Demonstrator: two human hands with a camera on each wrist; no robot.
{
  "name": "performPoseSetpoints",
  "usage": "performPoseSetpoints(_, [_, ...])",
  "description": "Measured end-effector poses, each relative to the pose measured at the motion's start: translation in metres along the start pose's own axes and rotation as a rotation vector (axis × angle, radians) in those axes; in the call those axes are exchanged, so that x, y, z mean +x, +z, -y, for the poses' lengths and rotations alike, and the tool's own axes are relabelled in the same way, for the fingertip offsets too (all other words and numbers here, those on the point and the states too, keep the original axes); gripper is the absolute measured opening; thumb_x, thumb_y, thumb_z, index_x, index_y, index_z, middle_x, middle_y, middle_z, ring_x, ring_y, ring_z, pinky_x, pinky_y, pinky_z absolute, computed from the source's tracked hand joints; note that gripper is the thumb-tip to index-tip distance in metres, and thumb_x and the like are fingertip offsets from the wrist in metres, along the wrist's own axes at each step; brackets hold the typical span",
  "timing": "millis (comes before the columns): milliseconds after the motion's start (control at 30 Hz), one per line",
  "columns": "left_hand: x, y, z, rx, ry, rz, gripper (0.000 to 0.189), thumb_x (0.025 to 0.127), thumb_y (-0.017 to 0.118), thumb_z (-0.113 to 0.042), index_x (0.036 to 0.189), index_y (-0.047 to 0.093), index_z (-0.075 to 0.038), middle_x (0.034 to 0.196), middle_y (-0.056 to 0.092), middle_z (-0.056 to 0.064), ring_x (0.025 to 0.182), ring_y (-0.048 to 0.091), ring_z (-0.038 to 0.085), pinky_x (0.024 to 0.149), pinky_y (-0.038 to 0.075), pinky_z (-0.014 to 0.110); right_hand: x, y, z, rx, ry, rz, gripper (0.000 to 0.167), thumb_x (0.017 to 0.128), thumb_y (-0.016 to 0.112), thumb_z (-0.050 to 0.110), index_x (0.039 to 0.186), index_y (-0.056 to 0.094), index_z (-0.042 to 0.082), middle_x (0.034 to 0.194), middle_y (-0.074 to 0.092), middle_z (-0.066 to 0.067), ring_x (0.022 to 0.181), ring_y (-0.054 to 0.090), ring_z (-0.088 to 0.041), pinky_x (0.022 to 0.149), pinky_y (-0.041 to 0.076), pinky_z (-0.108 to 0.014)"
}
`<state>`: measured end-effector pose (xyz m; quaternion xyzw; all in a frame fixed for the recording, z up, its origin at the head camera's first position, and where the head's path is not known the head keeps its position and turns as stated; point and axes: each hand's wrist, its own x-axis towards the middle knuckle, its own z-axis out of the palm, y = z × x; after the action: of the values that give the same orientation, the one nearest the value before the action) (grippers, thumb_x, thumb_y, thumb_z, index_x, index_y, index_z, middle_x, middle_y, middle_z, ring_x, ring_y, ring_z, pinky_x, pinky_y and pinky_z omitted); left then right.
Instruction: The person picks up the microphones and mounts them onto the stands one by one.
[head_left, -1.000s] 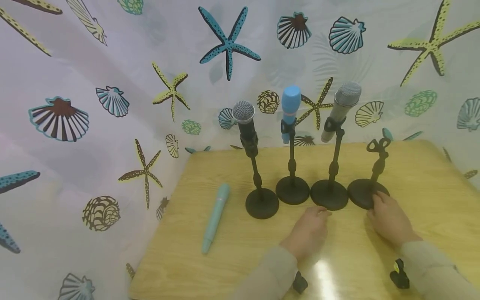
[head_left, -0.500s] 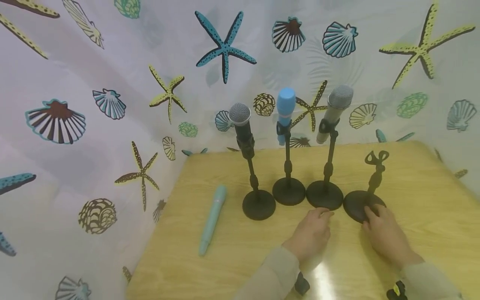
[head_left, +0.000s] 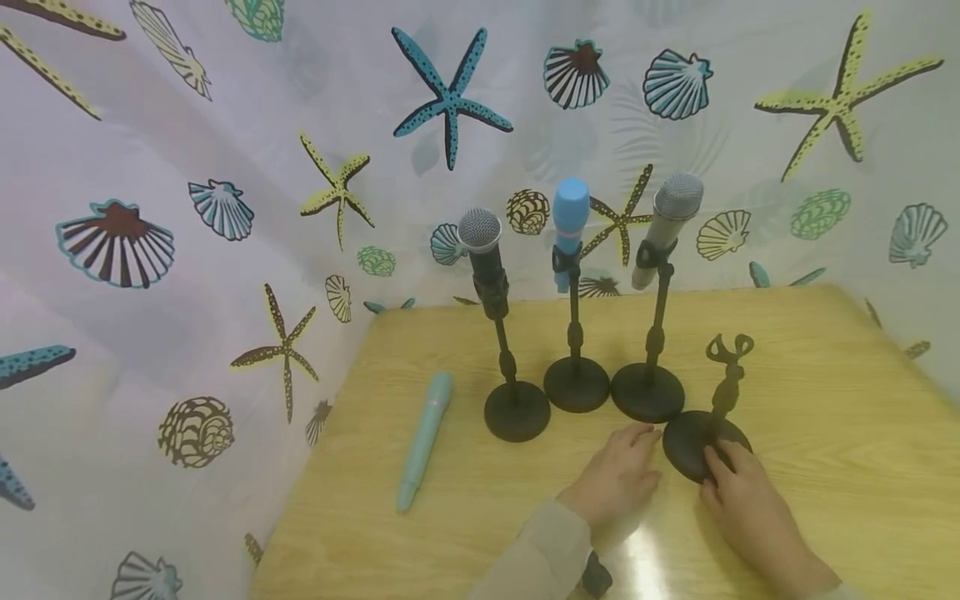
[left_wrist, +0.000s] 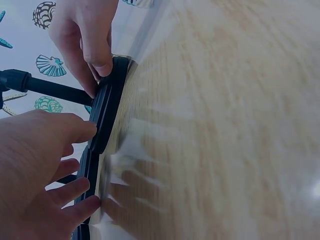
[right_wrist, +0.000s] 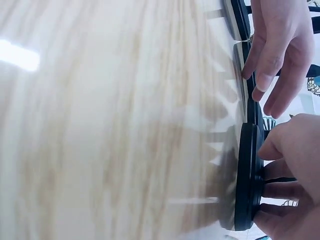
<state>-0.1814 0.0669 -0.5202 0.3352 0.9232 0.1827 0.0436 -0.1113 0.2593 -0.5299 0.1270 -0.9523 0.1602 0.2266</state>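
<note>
My right hand (head_left: 753, 504) holds the round black base of the rightmost microphone stand (head_left: 705, 446), fingers over its top near the pole; its clip holds no microphone. My left hand (head_left: 618, 475) lies with loose fingers beside that base, in front of the third stand (head_left: 648, 392); whether it touches either is unclear. That third stand carries a grey microphone (head_left: 667, 225). A blue microphone (head_left: 570, 217) sits in the second stand (head_left: 576, 385), and a black one with a silver head (head_left: 483, 246) in the leftmost stand (head_left: 517, 412). In the right wrist view, right fingers (right_wrist: 282, 190) rest on the base.
A mint-green microphone (head_left: 425, 442) lies on the wooden table (head_left: 345, 517) at left. A small black item (head_left: 596, 575) shows by the left sleeve. A white cloth (head_left: 247, 50) printed with shells and starfish hangs behind and at the left.
My right hand has drawn the rightmost stand toward me and a little left, apart from its earlier place. The left hand stays nearly where it was; the other stands have not moved.
</note>
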Motion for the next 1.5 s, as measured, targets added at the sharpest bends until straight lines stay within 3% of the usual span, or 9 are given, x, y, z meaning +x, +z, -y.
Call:
performPoseSetpoints(367, [-0.006, -0.005, 0.003, 0.036, 0.002, 0.010, 0.071, 0.095, 0.063, -0.047, 0.153, 0.034, -0.018, 0.159, 0.031, -0.003, 0.145, 0.034, 0.014, 0.114, 0.039, 0.023, 0.002, 0.008, 0.029, 0.055, -0.046, -0.035, 0.042, 0.073, 0.076, 0.001, 0.112, 0.067, -0.013, 0.122, 0.057, -0.031, 0.110, 0.057, -0.049, 0.087, 0.053, -0.061])
performPoseSetpoints(500, [-0.011, -0.009, 0.005, 0.153, 0.028, -0.007, 0.080, 0.089, 0.066, -0.055, 0.152, 0.037, -0.013, 0.158, 0.034, 0.004, 0.144, 0.036, 0.022, 0.114, 0.038, 0.024, 0.006, 0.014, 0.043, 0.073, -0.093, -0.025, 0.045, 0.073, 0.079, 0.003, 0.114, 0.066, -0.013, 0.125, 0.058, -0.028, 0.114, 0.057, -0.044, 0.091, 0.052, -0.057])
performPoseSetpoints(733, [-0.022, -0.007, 0.017, 0.360, 0.037, -0.122, 0.087, 0.082, 0.068, -0.064, 0.144, 0.047, -0.007, 0.149, 0.046, 0.009, 0.137, 0.046, 0.027, 0.112, 0.043, 0.027, 0.014, 0.027, 0.060, 0.093, -0.141, -0.013, 0.050, 0.074, 0.082, 0.005, 0.117, 0.065, -0.012, 0.128, 0.057, -0.026, 0.118, 0.056, -0.041, 0.095, 0.051, -0.054])
performPoseSetpoints(967, [-0.027, -0.011, 0.028, 0.358, 0.020, -0.167, 0.086, 0.080, 0.070, -0.062, 0.141, 0.049, -0.005, 0.144, 0.052, 0.010, 0.134, 0.050, 0.027, 0.113, 0.042, 0.028, 0.024, 0.036, 0.062, 0.137, -0.184, -0.024, 0.046, 0.072, 0.079, -0.001, 0.115, 0.066, -0.012, 0.125, 0.060, -0.026, 0.115, 0.059, -0.042, 0.093, 0.053, -0.053])
performPoseSetpoints(1167, [-0.029, -0.016, 0.030, 0.393, 0.021, -0.213, 0.081, 0.077, 0.076, -0.059, 0.134, 0.056, -0.005, 0.137, 0.059, 0.010, 0.127, 0.056, 0.025, 0.109, 0.046, 0.028, 0.035, 0.036, 0.059, 0.204, -0.049, 0.095, 0.037, 0.084, 0.069, -0.002, 0.118, 0.062, -0.015, 0.130, 0.056, -0.032, 0.117, 0.058, -0.049, 0.094, 0.053, -0.055])
performPoseSetpoints(1267, [-0.029, -0.017, 0.032, 0.406, 0.026, -0.225, 0.080, 0.077, 0.076, -0.059, 0.133, 0.058, -0.005, 0.136, 0.060, 0.009, 0.126, 0.057, 0.024, 0.108, 0.046, 0.027, 0.040, 0.035, 0.057, 0.221, -0.020, 0.113, 0.039, 0.086, 0.068, -0.001, 0.120, 0.059, -0.017, 0.133, 0.052, -0.036, 0.119, 0.056, -0.051, 0.095, 0.052, -0.056])
performPoseSetpoints(1500, [-0.031, -0.024, 0.039, 0.354, -0.019, -0.130, 0.080, 0.078, 0.077, -0.057, 0.137, 0.056, -0.007, 0.143, 0.055, 0.008, 0.131, 0.053, 0.021, 0.109, 0.045, 0.026, 0.047, 0.043, 0.060, 0.231, -0.058, 0.090, 0.046, 0.084, 0.073, 0.002, 0.124, 0.057, -0.017, 0.135, 0.052, -0.035, 0.122, 0.054, -0.051, 0.100, 0.048, -0.059])
